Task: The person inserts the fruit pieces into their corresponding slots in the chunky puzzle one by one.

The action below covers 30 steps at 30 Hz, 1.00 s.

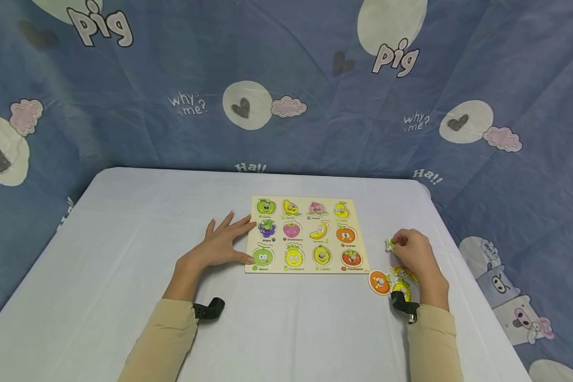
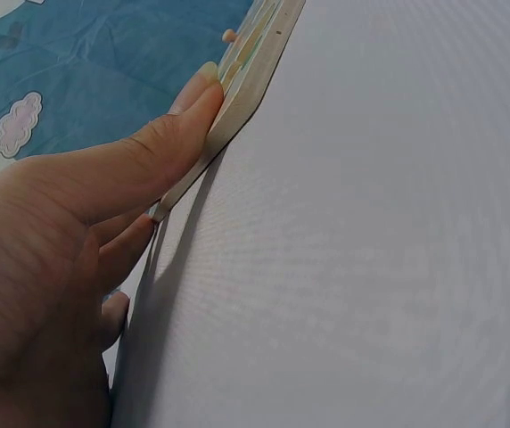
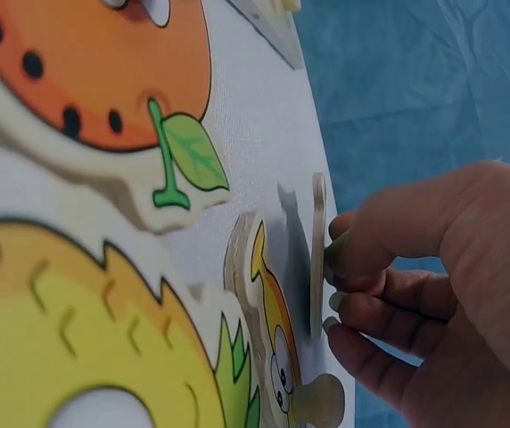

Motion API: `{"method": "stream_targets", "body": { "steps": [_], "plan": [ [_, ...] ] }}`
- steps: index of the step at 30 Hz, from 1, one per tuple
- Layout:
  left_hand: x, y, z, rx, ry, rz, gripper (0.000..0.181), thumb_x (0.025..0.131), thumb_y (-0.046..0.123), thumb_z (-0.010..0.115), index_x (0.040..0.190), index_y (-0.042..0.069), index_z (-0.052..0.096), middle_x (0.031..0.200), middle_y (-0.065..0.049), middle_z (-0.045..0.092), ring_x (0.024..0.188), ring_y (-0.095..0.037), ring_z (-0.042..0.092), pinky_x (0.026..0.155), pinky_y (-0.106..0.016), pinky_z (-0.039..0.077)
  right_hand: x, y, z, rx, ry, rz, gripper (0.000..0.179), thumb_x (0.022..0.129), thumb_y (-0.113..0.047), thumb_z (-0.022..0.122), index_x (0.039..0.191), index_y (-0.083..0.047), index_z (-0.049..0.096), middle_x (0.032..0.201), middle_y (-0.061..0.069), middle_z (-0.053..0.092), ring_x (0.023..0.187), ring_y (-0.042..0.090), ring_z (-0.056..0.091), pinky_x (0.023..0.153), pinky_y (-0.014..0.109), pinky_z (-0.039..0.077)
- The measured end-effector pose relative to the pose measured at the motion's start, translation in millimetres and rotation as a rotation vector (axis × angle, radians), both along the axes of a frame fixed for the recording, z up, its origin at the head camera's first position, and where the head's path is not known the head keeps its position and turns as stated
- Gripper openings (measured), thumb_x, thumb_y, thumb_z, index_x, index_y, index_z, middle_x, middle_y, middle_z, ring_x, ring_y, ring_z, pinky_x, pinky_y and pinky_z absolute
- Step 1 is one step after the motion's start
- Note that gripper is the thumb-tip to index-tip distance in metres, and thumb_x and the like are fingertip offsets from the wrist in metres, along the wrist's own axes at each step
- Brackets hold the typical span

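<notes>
My left hand (image 1: pixel 219 243) lies spread at the left edge of a wooden fruit puzzle board (image 1: pixel 277 269). Its thumb (image 2: pixel 161 156) touches the near left corner, and other fingertips reach the board farther up that side. To the right of the board, my right hand (image 1: pixel 413 252) pinches a puzzle piece (image 3: pixel 318 267) by its green knob. That piece stands on edge to the wrist camera, so its picture is hidden there. Nearest to this hand lie an orange piece (image 1: pixel 379 283), a pineapple piece (image 3: pixel 139 330) and a yellow banana-like piece (image 3: pixel 275 330) with a pale knob.
A white cloth covers the table (image 1: pixel 286 329). Behind it hangs a blue printed curtain (image 1: pixel 315 132). Black camera mounts (image 1: pixel 210 309) sit on both wrists. Knobbed pieces such as the apple (image 1: pixel 266 207) and persimmon (image 1: pixel 352 258) show on the board.
</notes>
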State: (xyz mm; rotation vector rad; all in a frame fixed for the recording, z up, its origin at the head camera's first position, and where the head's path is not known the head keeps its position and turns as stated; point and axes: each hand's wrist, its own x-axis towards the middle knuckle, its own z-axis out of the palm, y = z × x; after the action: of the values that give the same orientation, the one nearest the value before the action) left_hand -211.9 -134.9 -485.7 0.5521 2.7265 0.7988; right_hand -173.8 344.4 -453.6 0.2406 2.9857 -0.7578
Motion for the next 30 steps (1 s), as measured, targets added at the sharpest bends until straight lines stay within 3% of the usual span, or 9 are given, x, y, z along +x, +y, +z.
{"method": "stream_targets", "body": {
  "steps": [30],
  "plan": [
    [1.5, 0.5, 1.3, -0.007, 0.005, 0.006, 0.106, 0.065, 0.058, 0.084, 0.155, 0.027, 0.036, 0.167, -0.001, 0.023, 0.156, -0.038, -0.001, 0.119, -0.068, -0.012, -7.5, -21.8, 4.0, -0.007, 0.012, 0.061, 0.02, 0.089, -0.012, 0.063, 0.105, -0.003, 0.069, 0.095, 0.012, 0.057, 0.088, 0.026, 0.052, 0.071, 0.032, 0.045]
  ]
}}
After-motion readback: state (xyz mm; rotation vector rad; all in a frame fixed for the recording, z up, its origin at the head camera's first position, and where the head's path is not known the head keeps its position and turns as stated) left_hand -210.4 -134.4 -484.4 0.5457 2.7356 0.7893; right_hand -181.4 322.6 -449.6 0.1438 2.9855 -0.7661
